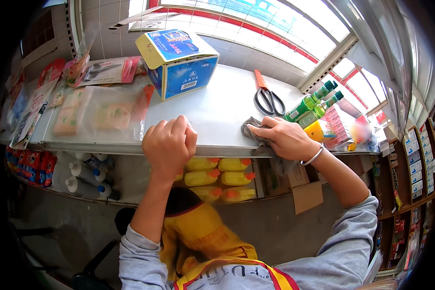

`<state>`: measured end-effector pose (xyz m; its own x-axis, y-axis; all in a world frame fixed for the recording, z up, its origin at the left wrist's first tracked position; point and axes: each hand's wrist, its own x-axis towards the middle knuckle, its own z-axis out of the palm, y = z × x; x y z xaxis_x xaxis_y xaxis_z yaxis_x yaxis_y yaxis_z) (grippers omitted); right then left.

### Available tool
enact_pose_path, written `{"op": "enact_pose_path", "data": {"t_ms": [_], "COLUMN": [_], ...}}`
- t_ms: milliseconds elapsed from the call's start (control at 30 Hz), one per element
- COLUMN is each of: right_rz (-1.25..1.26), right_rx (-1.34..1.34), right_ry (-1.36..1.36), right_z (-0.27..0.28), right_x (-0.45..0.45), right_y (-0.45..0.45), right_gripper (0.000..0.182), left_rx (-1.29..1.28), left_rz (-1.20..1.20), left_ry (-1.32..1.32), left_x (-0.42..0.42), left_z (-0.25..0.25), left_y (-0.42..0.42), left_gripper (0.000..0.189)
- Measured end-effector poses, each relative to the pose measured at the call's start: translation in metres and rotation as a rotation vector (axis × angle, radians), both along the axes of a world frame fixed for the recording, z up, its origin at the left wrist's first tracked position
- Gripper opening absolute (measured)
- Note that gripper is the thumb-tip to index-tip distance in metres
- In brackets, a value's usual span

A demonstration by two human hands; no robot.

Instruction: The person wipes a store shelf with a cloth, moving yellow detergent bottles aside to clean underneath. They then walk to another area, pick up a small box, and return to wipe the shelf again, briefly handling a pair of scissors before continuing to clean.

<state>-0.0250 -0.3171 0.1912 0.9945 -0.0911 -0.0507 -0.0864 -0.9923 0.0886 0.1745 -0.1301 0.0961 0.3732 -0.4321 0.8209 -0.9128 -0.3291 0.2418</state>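
Note:
My right hand (284,136) grips a crumpled grey cloth (254,127) and presses it on the white shelf (217,112) near its front edge. Over the shelf's front edge, my left hand (169,145) is curled into a fist; I see nothing in it. Behind the cloth lies a pair of black-handled scissors (269,103) with an orange sheath over the blades. A blue and yellow cardboard box (188,76) stands further back on the shelf. Green bottles (308,108) and a small yellow box (317,130) are just right of my right hand.
Packaged scissors (101,70) and clear plastic packs (108,112) cover the left of the shelf. Below are yellow jugs (203,177), white bottles (81,185) and an open carton (306,197). A stocked rack (402,181) stands right; a dark chair (90,272) is lower left.

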Motion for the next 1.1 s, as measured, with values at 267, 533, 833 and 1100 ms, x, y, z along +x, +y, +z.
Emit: {"op": "enact_pose_path", "data": {"t_ms": [267, 533, 833, 1100], "right_rz": [-0.075, 0.013, -0.088, -0.054], "right_rx": [0.03, 0.321, 0.144, 0.15], "right_ry": [-0.071, -0.028, 0.122, -0.101], "right_z": [-0.017, -0.03, 0.011, -0.035], "right_x": [0.08, 0.075, -0.026, 0.064], "right_y": [-0.008, -0.031, -0.002, -0.031], "right_gripper": [0.051, 0.046, 0.041, 0.044], "left_rx": [0.007, -0.016, 0.003, -0.031], "left_rz": [-0.016, -0.026, 0.001, -0.009], "left_ry": [-0.02, -0.073, -0.034, -0.067], "left_x": [0.002, 0.006, 0.003, 0.005], "left_z": [0.001, -0.002, -0.007, -0.007], "left_y": [0.002, 0.005, 0.001, 0.001], "left_gripper": [0.01, 0.01, 0.01, 0.008]}}
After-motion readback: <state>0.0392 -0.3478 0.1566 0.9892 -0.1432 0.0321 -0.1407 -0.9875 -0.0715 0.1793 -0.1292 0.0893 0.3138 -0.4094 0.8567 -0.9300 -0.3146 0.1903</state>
